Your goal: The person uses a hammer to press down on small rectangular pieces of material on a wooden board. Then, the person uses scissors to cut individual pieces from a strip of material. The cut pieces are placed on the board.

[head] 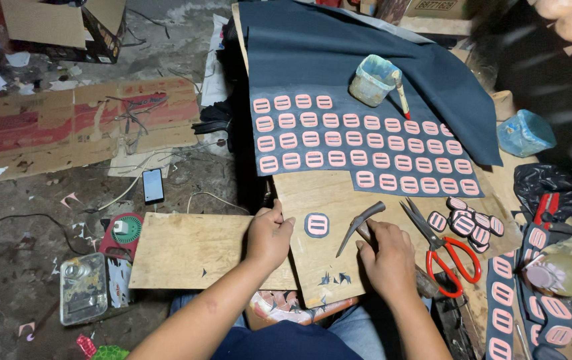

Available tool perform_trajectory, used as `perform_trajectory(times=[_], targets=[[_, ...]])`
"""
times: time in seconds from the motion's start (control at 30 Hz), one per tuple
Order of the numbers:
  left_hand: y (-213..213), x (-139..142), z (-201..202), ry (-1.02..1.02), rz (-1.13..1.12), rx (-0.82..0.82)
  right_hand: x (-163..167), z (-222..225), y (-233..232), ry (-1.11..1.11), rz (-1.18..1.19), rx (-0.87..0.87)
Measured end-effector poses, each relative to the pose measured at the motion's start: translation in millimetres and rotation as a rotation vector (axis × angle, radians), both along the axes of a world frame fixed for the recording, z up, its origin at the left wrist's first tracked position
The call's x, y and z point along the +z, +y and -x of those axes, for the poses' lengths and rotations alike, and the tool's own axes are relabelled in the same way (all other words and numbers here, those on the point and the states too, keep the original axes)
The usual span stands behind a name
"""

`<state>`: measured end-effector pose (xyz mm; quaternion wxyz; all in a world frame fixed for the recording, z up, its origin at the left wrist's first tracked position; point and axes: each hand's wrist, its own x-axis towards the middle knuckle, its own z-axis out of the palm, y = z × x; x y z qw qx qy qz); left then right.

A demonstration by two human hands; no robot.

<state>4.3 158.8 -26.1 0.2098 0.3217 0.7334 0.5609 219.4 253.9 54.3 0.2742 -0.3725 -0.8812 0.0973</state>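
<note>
On plywood boards (186, 250) over littered concrete floor (6, 267), right hand (386, 257) grasps a hammer (359, 227); left hand (269, 233) rests loosely curled.

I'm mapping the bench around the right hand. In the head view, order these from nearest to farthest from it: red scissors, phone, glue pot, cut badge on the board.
From the right hand:
1. Red scissors, just to its right.
2. Cut badge, to its left.
3. Glue pot, up on the dark cloth.
4. Phone, far left on the floor.

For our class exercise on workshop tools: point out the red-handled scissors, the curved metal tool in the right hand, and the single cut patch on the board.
Red-handled scissors (447, 252), head view, on a red handle.
Curved metal tool (359, 224), head view, mid-blade.
Single cut patch (317, 225), head view, its centre.
</note>
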Motion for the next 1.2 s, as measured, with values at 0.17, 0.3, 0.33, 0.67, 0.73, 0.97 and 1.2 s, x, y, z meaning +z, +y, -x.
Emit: perform_trajectory(times=[0.17, 0.3, 0.33, 0.67, 0.73, 0.97, 1.2], targets=[[-3.2, -0.6, -0.8, 0.161, 0.047, -0.053, 5.2, 15.0, -9.5, 0.056, -0.078, 0.055], [-4.0, -5.5, -2.5, -0.116, -0.163, -0.06, 7.9, 38.4, -12.5, -0.104, -0.04, 0.204], [-4.0, -5.7, -2.0, -0.141, -0.166, -0.063, 7.7, 42.3, -14.9, -0.127, -0.022, 0.207], [-23.2, 4.6, -20.8, -0.629, 0.079, -0.018, -8.2, 55.9, -44.5, -0.105, 0.017, 0.309], [-23.2, 2.2, -22.9, -0.587, -0.011, -0.057, -6.5, 57.0, -44.8, -0.071, 0.028, 0.341], [-25.2, 0.9, 0.5, -0.53, -0.078, 0.036, 13.0, 16.2, -17.1, 0.014, -0.096, 0.169], [-21.0, 4.7, 17.5, -0.703, 0.048, -0.016, 19.4, -59.4, 10.9, -0.431, 0.19, -0.23]])
